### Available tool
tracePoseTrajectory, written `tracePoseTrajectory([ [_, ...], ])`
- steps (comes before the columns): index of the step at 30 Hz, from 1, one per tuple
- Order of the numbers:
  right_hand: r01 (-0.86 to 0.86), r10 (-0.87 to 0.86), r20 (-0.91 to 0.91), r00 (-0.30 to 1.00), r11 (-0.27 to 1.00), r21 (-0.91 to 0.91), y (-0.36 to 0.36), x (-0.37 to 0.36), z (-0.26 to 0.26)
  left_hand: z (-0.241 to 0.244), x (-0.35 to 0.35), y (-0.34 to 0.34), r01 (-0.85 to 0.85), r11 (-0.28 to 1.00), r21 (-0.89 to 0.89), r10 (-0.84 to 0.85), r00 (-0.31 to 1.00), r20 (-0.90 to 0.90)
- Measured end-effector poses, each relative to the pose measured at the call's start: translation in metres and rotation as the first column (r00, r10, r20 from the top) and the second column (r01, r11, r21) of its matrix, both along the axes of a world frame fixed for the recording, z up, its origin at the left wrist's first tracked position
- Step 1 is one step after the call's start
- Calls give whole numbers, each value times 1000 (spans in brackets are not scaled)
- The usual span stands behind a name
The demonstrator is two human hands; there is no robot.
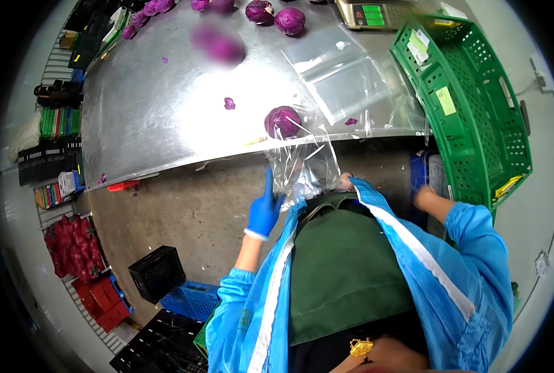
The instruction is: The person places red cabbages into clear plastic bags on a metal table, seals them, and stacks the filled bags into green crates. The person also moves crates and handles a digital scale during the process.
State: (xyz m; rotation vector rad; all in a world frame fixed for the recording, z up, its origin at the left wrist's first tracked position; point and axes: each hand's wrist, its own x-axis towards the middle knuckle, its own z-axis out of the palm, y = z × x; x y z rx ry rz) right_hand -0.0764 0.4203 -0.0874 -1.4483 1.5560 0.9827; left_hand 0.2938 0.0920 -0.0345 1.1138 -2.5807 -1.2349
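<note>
A red cabbage [282,122] sits at the near edge of the steel table [137,126], against or inside the mouth of a clear plastic bag [305,163] that hangs over the edge. My left hand [264,212], in a blue glove, is at the bag's left side, index finger extended; its grip is unclear. My bare right forearm reaches in from the right, and the blurred part of my right hand [425,196] is near a blue crate. Small bare skin, perhaps fingertips, shows at the bag's right edge. Flat clear bags [347,84] lie beyond the cabbage.
Two blurred cabbages [225,49] are further back, with more red cabbages [290,21] behind. A scale [375,16] stands at the back right, beside a large green crate [473,102]. Black crates [157,274] and a blue crate [190,298] are on the floor at lower left.
</note>
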Motion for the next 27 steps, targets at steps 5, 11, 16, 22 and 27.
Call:
tracePoseTrajectory([
  [5,233,-110,217,970,679,-696,-62,9,46,9,26,-13,-294,950,-109,258,930,-262],
  [11,104,423,156,893,143,-984,-229,30,69,20,-41,-45,258,739,-622,-333,943,-4],
  [16,683,-1,781,625,485,-546,-263,-7,46,-18,-22,-71,54,998,18,-45,941,-335],
  [22,950,-683,728,-56,187,249,-300,-16,21,-57,-45,-122,-3,855,519,81,989,-128],
  [27,502,-280,486,828,-16,-865,-307,30,69,-134,-40,-116,10,-244,970,584,800,138],
])
